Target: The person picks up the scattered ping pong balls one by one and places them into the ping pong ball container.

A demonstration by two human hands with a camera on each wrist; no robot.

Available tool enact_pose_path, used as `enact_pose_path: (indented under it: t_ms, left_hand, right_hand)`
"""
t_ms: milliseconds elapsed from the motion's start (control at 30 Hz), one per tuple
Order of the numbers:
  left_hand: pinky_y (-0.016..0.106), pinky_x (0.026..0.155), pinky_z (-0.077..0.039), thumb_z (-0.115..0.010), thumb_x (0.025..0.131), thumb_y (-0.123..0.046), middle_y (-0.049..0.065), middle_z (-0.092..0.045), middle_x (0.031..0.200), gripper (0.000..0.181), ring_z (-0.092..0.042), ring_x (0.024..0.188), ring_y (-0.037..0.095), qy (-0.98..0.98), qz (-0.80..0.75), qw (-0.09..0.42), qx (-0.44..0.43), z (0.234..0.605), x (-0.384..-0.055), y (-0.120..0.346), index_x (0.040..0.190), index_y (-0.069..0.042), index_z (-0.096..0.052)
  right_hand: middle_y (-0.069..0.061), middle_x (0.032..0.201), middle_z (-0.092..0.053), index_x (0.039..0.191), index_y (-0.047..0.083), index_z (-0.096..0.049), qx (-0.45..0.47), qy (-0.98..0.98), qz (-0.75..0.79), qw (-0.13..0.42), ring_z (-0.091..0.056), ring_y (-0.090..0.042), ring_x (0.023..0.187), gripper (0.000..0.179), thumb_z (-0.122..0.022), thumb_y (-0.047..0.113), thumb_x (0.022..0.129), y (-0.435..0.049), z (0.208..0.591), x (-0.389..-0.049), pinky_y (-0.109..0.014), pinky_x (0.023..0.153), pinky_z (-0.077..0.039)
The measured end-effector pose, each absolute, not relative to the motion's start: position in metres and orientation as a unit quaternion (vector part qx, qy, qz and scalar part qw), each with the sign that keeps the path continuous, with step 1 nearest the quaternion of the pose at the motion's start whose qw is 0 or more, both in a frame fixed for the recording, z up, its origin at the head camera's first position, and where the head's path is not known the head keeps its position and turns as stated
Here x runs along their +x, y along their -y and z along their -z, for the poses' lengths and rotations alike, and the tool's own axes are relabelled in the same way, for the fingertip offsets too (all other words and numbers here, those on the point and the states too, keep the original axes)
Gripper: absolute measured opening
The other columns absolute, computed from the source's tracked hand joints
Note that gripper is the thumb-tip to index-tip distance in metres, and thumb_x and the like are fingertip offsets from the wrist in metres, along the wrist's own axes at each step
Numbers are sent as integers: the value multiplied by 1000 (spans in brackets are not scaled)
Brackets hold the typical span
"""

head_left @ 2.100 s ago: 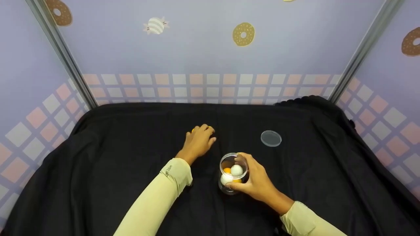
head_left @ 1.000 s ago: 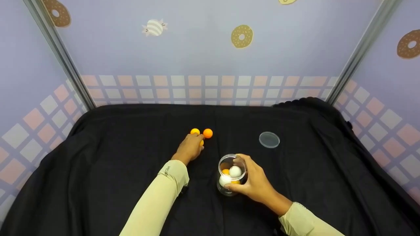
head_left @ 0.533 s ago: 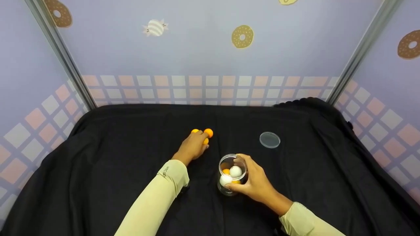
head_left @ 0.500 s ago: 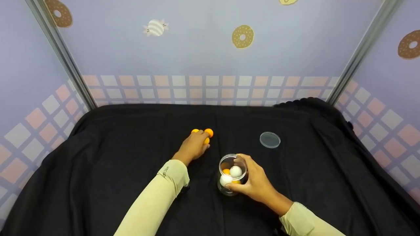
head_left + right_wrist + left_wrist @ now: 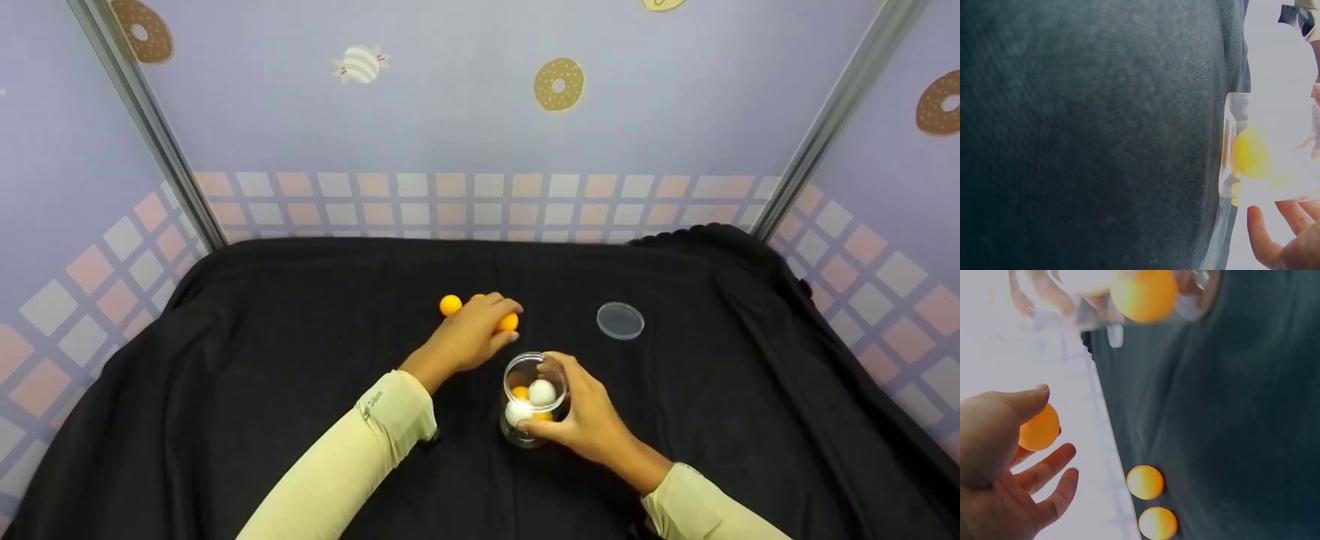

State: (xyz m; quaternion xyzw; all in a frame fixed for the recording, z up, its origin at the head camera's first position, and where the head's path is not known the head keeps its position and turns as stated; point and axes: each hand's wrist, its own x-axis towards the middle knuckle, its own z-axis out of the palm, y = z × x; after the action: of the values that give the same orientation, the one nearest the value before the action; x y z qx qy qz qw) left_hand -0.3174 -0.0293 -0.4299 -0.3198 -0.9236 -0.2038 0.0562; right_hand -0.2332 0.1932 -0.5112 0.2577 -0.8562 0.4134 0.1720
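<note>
My left hand (image 5: 466,334) pinches an orange ping-pong ball (image 5: 508,322) between thumb and fingers, left of and beyond the jar's mouth. In the left wrist view the held ball (image 5: 1040,427) sits by the thumb, with the other fingers spread. My right hand (image 5: 592,412) grips a clear plastic jar (image 5: 519,439) from its right side, thumb at the front. White balls (image 5: 541,391) and orange ones lie inside the upright, uncovered jar. Behind the left hand are two more orange balls, one plainly visible (image 5: 451,304), the other mostly hidden by the hand.
A clear round lid (image 5: 620,321) lies flat on the black cloth (image 5: 337,315), right of and beyond the jar. Purple patterned walls (image 5: 450,112) enclose the table at the back and both sides.
My left hand has picked an orange ball from the group and moved right with it, toward the jar. Two orange balls stay behind. The right hand keeps holding the jar in place.
</note>
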Motion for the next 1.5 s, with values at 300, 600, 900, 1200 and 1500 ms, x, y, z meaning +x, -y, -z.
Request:
enact_pose_path:
  t_ms: [300, 600, 900, 1200, 1500]
  left_hand:
    - [35, 100, -52, -65, 101, -30, 1, -64, 127, 41, -63, 105, 17, 901, 221, 54, -368, 414, -292, 24, 138, -16, -60]
    - [33, 96, -53, -68, 99, -25, 3, -66, 123, 37, -63, 102, 15, 863, 266, 51, -427, 412, -270, 21, 133, -11, -63]
    - [36, 99, -52, -68, 98, -28, -1, -66, 126, 37, -64, 110, 17, 864, 246, 37, -437, 415, -258, 18, 133, -16, -64]
    - [41, 91, -53, -66, 99, -34, -4, -65, 130, 40, -61, 108, 20, 889, 208, 47, -406, 423, -250, 19, 138, -24, -62]
    - [44, 88, -54, -66, 99, -36, -5, -65, 129, 41, -62, 108, 20, 894, 218, 55, -389, 426, -248, 18, 137, -22, -62]
  right_hand:
    - [-2, 121, -69, 141, 16, -49, 257, 859, -409, 170, -68, -14, 108, 95, -93, 54, 65, -194, 511, -233, -27, 75, -57]
    - [-2, 121, -66, 141, 17, -48, 265, 857, -405, 177, -66, -12, 102, 91, -91, 53, 69, -195, 512, -233, -28, 76, -57]
    - [6, 121, -64, 143, 22, -46, 265, 861, -397, 177, -66, -9, 101, 91, -89, 56, 70, -194, 511, -233, -30, 81, -58]
    - [10, 125, -64, 142, 27, -47, 257, 865, -391, 181, -66, -9, 109, 92, -89, 59, 68, -194, 511, -233, -36, 90, -58]
    - [10, 124, -63, 141, 27, -48, 253, 867, -392, 177, -66, -8, 108, 89, -88, 60, 69, -194, 511, -233, -35, 91, -57]
